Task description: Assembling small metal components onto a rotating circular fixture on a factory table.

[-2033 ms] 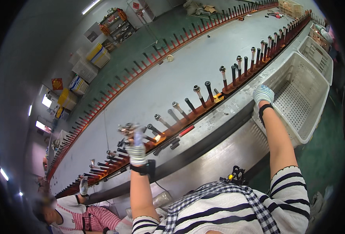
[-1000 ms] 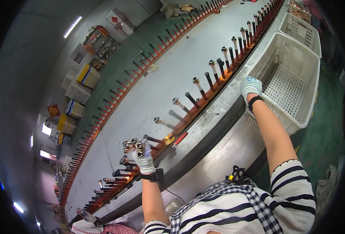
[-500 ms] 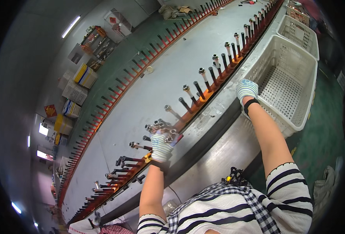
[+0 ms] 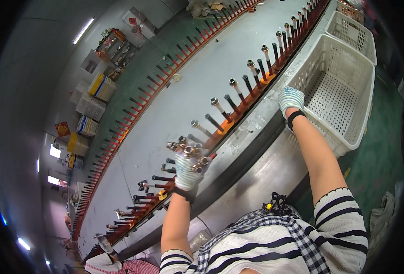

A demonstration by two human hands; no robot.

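Several shiny metal fittings (image 4: 190,150) are bunched in my left hand (image 4: 188,172), which wears a striped knit glove and is closed around them. That hand is over the curved row of upright pegs, close to a peg carrying a metal fitting (image 4: 195,123). My right hand (image 4: 291,99), gloved alike, is closed at the near left corner of a white plastic basket (image 4: 312,117), and its fingertips are partly hidden. Along the row, black-topped pegs (image 4: 214,122) alternate with pegs bearing metal fittings (image 4: 216,104).
A second white basket (image 4: 355,34) stands beyond the first. The grey conveyor table (image 4: 142,137) curves away, with another peg row (image 4: 158,77) along its far side. A co-worker's sleeve (image 4: 102,264) shows at the lower left. Stacked yellow and white crates (image 4: 102,86) stand by the wall.
The pegs have shifted along the row toward the lower left. My left hand still carries the fittings and has moved only slightly. My right hand stays at the basket corner.
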